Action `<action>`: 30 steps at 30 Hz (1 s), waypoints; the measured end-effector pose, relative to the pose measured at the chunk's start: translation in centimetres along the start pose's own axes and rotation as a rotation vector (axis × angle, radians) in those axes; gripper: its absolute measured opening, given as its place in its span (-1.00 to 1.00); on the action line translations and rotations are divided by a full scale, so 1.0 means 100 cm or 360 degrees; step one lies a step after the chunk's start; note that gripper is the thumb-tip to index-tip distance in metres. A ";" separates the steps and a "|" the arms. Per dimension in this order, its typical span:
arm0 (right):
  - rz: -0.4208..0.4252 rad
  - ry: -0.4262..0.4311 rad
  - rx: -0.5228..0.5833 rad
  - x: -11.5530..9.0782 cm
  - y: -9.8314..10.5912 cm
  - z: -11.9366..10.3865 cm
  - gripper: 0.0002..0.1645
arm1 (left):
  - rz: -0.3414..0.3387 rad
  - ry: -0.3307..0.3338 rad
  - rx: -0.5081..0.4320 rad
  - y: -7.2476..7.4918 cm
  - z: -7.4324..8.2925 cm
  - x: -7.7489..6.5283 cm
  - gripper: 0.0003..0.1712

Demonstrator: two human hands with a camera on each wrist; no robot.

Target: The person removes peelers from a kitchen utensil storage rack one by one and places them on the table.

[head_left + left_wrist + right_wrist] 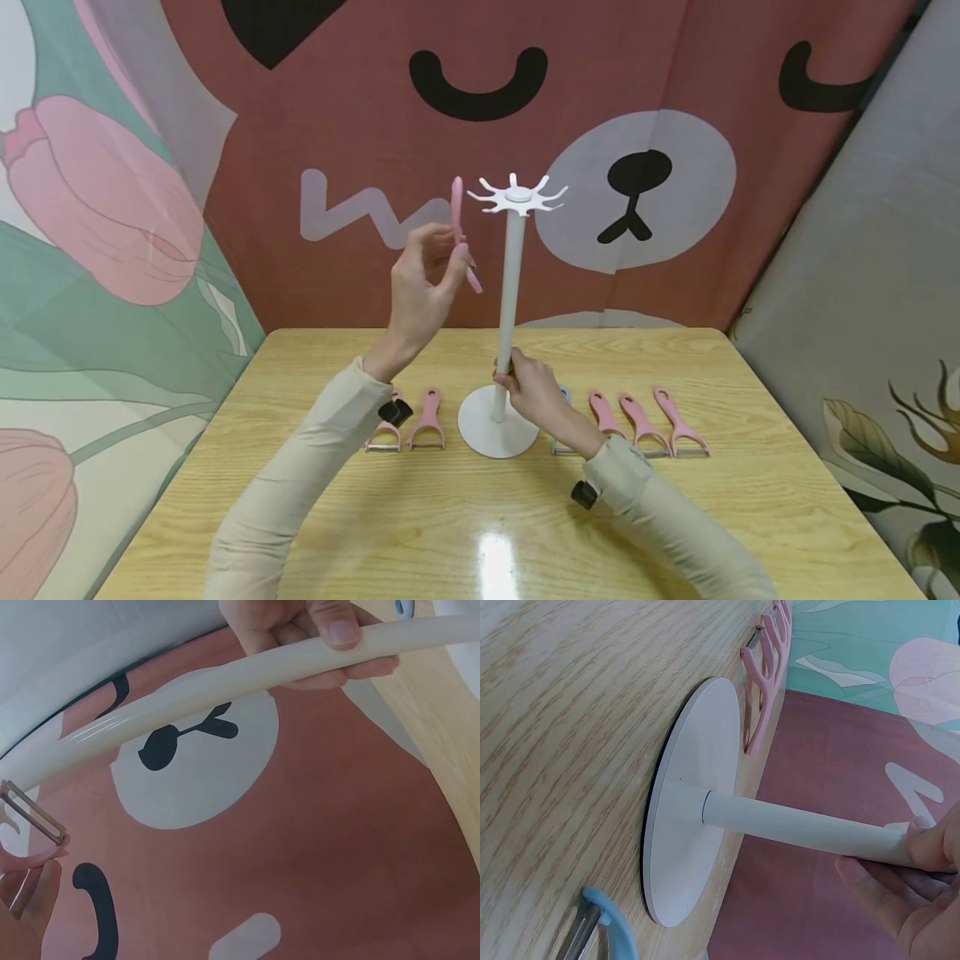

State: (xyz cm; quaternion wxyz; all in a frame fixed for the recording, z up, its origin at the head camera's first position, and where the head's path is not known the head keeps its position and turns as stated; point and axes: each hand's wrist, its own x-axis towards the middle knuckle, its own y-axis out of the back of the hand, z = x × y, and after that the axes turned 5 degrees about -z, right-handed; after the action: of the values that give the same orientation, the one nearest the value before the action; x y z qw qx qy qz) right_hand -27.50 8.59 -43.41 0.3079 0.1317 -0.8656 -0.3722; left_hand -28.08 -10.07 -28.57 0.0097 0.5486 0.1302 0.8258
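A white stand (511,292) rises from a round base, with a ring of curved hooks on top. My right hand (534,390) grips its pole low down, thumb and fingers around it; the right wrist view shows this hold above the base (697,802). My left hand (426,279) pinches a pink peeler (457,208) upright, just left of the hooks (517,197) and apart from them. In the left wrist view the peeler's metal blade (34,814) shows beside the pole (225,686). No hook visibly carries anything.
Left of the base lie two pink peelers, one (430,419) in plain sight, the other (385,437) partly behind my left wrist. On the right are several pink peelers (677,421) and a blue one (619,930), partly hidden by my right arm. A patterned cloth hangs behind the table (420,517).
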 end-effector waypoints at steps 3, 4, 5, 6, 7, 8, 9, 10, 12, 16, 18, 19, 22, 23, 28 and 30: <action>0.0008 0.0010 -0.0007 0.000 0.000 -0.001 -0.88 | 0.0025 -0.0008 0.0018 0.001 -0.002 -0.002 -0.70; 0.0013 0.0012 -0.0009 0.000 0.000 -0.001 -0.88 | 0.0033 -0.0012 0.0028 0.002 -0.003 -0.003 -0.71; 0.0017 0.0013 -0.0009 0.000 0.000 -0.001 -0.88 | 0.0039 -0.0017 0.0042 0.003 -0.003 -0.004 -0.71; 0.0014 0.0010 -0.0006 0.000 0.001 -0.001 -0.88 | 0.0046 -0.0019 0.0056 0.003 -0.004 -0.005 -0.71; 0.0017 0.0012 -0.0006 0.000 0.001 -0.002 -0.88 | 0.0057 -0.0020 0.0067 0.004 -0.006 -0.006 -0.71; 0.0020 0.0016 -0.0008 0.000 0.001 -0.002 -0.88 | 0.0063 -0.0017 0.0077 0.005 -0.007 -0.008 -0.71; 0.0021 0.0018 -0.0010 0.000 0.001 -0.002 -0.88 | 0.0065 -0.0006 0.0081 0.005 -0.008 -0.009 -0.71; 0.0022 0.0020 -0.0013 0.000 0.001 -0.002 -0.88 | 0.0070 0.0005 0.0080 0.006 -0.009 -0.011 -0.71; 0.0024 0.0027 -0.0017 0.000 0.001 -0.002 -0.88 | 0.0080 0.0030 0.0080 0.008 -0.011 -0.015 -0.71; 0.0026 0.0033 -0.0025 0.000 0.000 -0.001 -0.88 | 0.0094 0.0062 0.0105 0.011 -0.011 -0.023 -0.70; 0.0024 0.0029 -0.0026 0.000 0.000 -0.001 -0.88 | 0.0094 0.0067 0.0128 0.013 -0.007 -0.026 -0.71; 0.0022 0.0027 -0.0025 0.000 0.000 -0.002 -0.88 | 0.0094 0.0072 0.0143 0.014 -0.004 -0.027 -0.71; 0.0017 0.0022 -0.0009 0.001 0.001 -0.003 -0.88 | 0.0088 0.0088 0.0165 0.019 0.006 -0.030 -0.72; 0.0015 0.0019 -0.0004 0.001 0.001 -0.003 -0.88 | 0.0093 0.0099 0.0176 0.021 0.008 -0.031 -0.73; -0.0006 -0.0019 0.0019 0.000 0.001 -0.004 -0.86 | 0.0109 0.0140 0.0243 0.029 0.007 -0.041 -0.75; -0.0017 -0.0038 0.0027 0.000 0.001 -0.004 -0.85 | 0.0110 0.0148 0.0271 0.033 0.005 -0.046 -0.75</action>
State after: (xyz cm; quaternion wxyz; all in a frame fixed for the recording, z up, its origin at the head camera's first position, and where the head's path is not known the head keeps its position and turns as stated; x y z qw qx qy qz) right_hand -27.20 8.41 -43.14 0.2945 0.1346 -0.8716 -0.3680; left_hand -25.40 -13.88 -31.81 -0.0717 0.5126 0.1812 0.8362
